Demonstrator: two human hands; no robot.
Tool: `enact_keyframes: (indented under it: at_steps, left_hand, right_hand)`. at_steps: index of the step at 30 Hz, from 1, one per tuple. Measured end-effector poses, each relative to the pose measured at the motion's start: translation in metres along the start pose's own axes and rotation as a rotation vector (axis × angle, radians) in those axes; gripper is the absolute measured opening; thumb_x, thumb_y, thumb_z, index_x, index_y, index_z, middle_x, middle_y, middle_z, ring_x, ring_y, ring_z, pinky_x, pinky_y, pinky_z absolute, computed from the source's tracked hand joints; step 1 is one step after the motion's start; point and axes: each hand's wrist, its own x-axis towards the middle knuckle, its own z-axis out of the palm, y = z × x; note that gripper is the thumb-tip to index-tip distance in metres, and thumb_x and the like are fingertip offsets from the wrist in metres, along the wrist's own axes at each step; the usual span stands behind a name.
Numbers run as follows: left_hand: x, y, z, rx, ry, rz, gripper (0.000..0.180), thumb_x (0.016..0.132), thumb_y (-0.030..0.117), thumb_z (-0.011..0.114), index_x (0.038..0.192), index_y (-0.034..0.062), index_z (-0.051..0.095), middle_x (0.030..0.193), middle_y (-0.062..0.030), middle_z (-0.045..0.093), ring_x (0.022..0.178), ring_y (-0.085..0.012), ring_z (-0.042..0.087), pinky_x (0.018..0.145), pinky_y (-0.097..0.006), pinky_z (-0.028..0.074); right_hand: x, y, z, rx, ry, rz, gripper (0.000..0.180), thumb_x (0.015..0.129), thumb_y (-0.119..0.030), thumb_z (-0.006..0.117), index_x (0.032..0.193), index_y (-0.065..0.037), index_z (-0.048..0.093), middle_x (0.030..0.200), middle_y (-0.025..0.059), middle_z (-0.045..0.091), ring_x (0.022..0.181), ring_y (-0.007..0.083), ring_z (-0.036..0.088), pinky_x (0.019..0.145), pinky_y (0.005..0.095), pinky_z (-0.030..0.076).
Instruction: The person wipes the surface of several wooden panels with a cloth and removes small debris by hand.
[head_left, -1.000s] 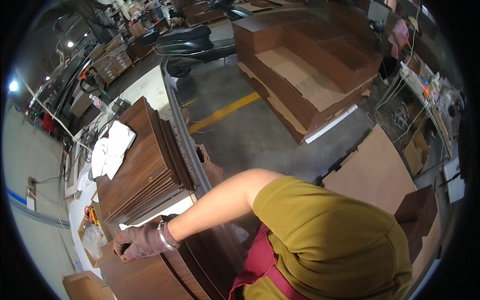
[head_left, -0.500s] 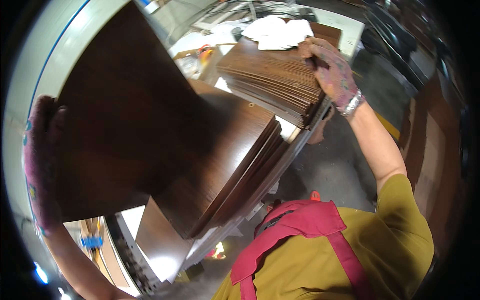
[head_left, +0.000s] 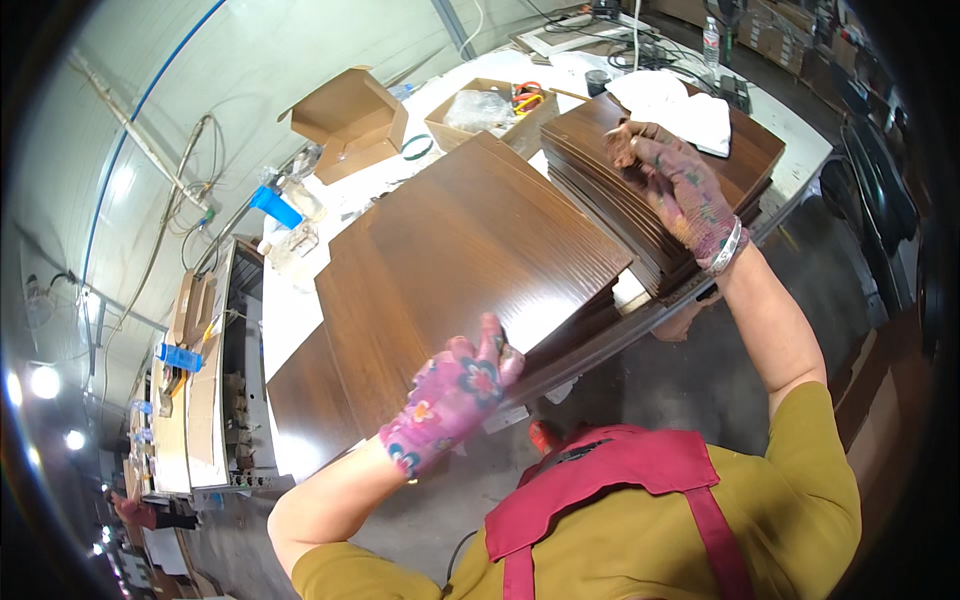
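Note:
A dark brown wood panel [head_left: 470,235] lies flat on a stack of similar panels at the table's near edge. My left hand [head_left: 452,400], in a pink flowered glove, is at the panel's near edge, its fingers apart and partly bent. My right hand [head_left: 690,195], in a stained purple glove, is closed on a small crumpled brown rag [head_left: 622,147] above a second stack of brown panels [head_left: 590,130]. A white cloth [head_left: 690,110] rests on that second stack. Part of another brown panel [head_left: 310,395] shows left of the first stack.
On the white table [head_left: 300,290] stand an open cardboard box [head_left: 350,125] and another box [head_left: 490,115] holding plastic bags and orange-handled scissors. A blue bottle-like object [head_left: 277,207] is at the left. Cables [head_left: 650,50] and a water bottle [head_left: 711,42] are at the back.
The panel that was tilted up at the left now lies flat on the near stack. My left hand has moved from its far left edge to the near edge. My right hand still holds the rag.

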Motion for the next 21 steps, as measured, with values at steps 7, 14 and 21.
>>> enact_keyframes:
  at_steps: [7,14,21]
  left_hand:
    - [-0.026,-0.111,0.024,-0.388,0.331,-0.363,0.056,0.082,0.024,0.073,0.13,0.004,0.052,0.137,-0.023,0.048,0.125,-0.0393,0.05,0.104,-0.044,0.042]
    - [-0.056,-0.188,0.119,-1.3,0.38,-1.022,0.078,0.093,0.039,0.058,0.151,0.0014,0.021,0.151,-0.0263,0.033,0.139,-0.0341,0.036,0.113,-0.037,0.03]
    - [-0.038,-0.222,0.152,-0.426,0.653,-0.65,0.065,0.091,0.03,0.059,0.144,0.0006,0.037,0.142,-0.0227,0.045,0.135,-0.0335,0.04,0.113,-0.039,0.03]
  right_hand:
    - [0.01,0.044,0.023,-0.066,-0.081,0.175,0.023,0.092,-0.016,0.062,0.113,-0.005,0.06,0.1,0.002,0.062,0.091,0.0095,0.059,0.087,0.0278,0.05]
    - [0.014,0.064,0.045,-0.21,0.002,0.227,0.02,0.09,-0.015,0.063,0.107,-0.005,0.062,0.091,0.001,0.057,0.087,0.0108,0.054,0.082,0.0267,0.045]
    - [0.074,0.089,0.078,-0.456,-0.061,0.262,0.019,0.089,-0.012,0.064,0.107,-0.004,0.062,0.097,0.002,0.061,0.089,0.01,0.056,0.082,0.0232,0.046]
